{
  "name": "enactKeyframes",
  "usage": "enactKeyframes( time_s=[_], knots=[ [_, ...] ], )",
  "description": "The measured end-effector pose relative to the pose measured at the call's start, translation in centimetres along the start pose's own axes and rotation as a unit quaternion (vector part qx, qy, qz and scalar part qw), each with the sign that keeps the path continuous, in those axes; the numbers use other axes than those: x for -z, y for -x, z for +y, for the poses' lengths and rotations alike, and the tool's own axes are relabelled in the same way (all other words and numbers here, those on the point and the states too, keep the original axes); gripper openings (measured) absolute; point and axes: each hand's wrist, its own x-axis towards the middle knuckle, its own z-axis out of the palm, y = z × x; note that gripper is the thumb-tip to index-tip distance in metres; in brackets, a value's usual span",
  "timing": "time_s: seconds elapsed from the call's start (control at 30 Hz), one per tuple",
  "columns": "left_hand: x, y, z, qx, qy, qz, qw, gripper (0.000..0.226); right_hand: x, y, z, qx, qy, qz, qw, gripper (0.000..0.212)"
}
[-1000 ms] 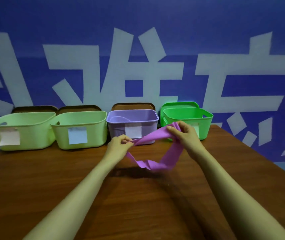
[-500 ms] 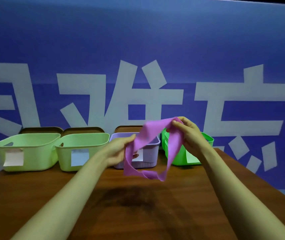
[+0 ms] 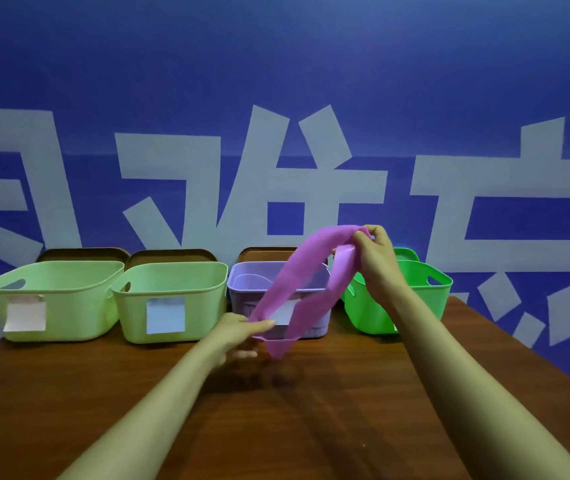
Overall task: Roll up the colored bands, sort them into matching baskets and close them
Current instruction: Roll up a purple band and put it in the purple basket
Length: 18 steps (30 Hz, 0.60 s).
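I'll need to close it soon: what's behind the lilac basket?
A brown lid stands behind the lilac basket, between it and the blue wall. Only its top strip shows; the basket hides the rest, and the purple band covers its right end.

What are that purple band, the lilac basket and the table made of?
The purple band looks like thin, stretchy rubber or elastic fabric, matte: it hangs limp and folds softly. The lilac basket looks like moulded plastic, smooth with a faint sheen and a rounded rim. The table looks like wood or wood-grain laminate: brown streaked grain, slight gloss.
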Motion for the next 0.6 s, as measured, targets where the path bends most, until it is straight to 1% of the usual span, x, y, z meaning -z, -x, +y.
enactKeyframes(
  time_s=[0.03,0.07,0.13,0.2,0.23,0.3,0.33,0.37,0.4,0.47,0.53,0.57,0.6],
  knots=[
    [0.2,-0.2,0.0,0.022,0.108,-0.042,0.993,0.03,0.0,-0.3,0.4,0.0,-0.001,0.016,1.0,0.009],
    [0.4,-0.4,0.1,0.026,0.19,-0.07,0.979,0.026,0.2,-0.7,0.9,-0.007,-0.004,0.03,1.0,0.007],
    [0.8,-0.2,0.6,0.016,0.313,-0.125,0.941,0.023,1.0,-1.3,1.6,-0.039,0.001,0.042,0.998,0.005],
    [1.0,0.7,1.3,-0.01,0.396,-0.178,0.901,0.022,1.8,-1.7,2.5,-0.072,0.005,0.043,0.996,0.008],
    [1.0,1.3,1.8,-0.023,0.423,-0.189,0.886,0.02,2.1,-1.7,2.8,-0.085,0.004,0.045,0.995,0.014],
    [1.0,1.8,2.6,-0.03,0.453,-0.185,0.872,0.011,2.7,-1.6,3.2,-0.102,-0.003,0.049,0.994,0.021],
    [1.0,1.7,2.8,-0.023,0.455,-0.176,0.873,0.018,2.9,-1.4,3.2,-0.107,-0.007,0.05,0.993,0.022],
    [1.0,1.3,2.8,-0.011,0.444,-0.164,0.881,0.029,3.1,-1.3,3.1,-0.111,-0.006,0.05,0.993,0.023],
    [0.9,0.9,2.7,0.0,0.413,-0.147,0.899,0.034,3.4,-1.2,3.0,-0.112,-0.004,0.053,0.992,0.025],
    [0.9,0.3,2.4,0.026,0.353,-0.121,0.928,0.038,3.9,-1.0,2.6,-0.109,0.002,0.067,0.992,0.028],
    [0.8,0.2,2.1,0.059,0.325,-0.12,0.936,0.04,4.3,-0.8,2.2,-0.105,0.007,0.07,0.992,0.027],
    [0.7,0.4,2.2,0.066,0.305,-0.126,0.942,0.041,4.5,-0.6,1.9,-0.098,0.01,0.066,0.993,0.027],
    [0.6,0.6,2.2,0.063,0.268,-0.129,0.953,0.047,4.6,-0.6,1.7,-0.087,0.013,0.063,0.994,0.027]
  ],
)
